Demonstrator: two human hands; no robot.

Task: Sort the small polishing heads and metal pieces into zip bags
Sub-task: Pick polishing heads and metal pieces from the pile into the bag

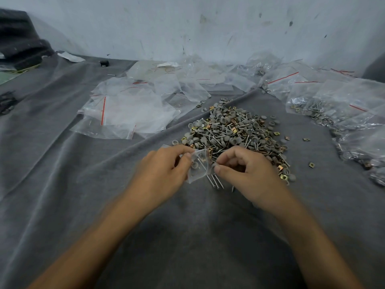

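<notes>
Empty bags (125, 113) are spread left of the pile (235, 130). Just in front of the pile, a small bag (200, 165) is pinched by the curled fingers of the left hand (164, 167). Its other edge is pinched by the right hand (248, 170), fingers curled. Filling appears to be under way; next, further pieces are to be inserted and the zip pressed closed. Filled bags (333, 105) lie right of the pile.

Under the left hand (166, 165), the cloth (62, 184) is plain grey. The small bag (199, 167) it holds is clear. Beyond the right hand (248, 170), the pile (233, 130) mixes grey heads (224, 120), gold squares (235, 128) and silver pins (208, 132). Bags (129, 113) beyond the left hand are clear, red-striped.
</notes>
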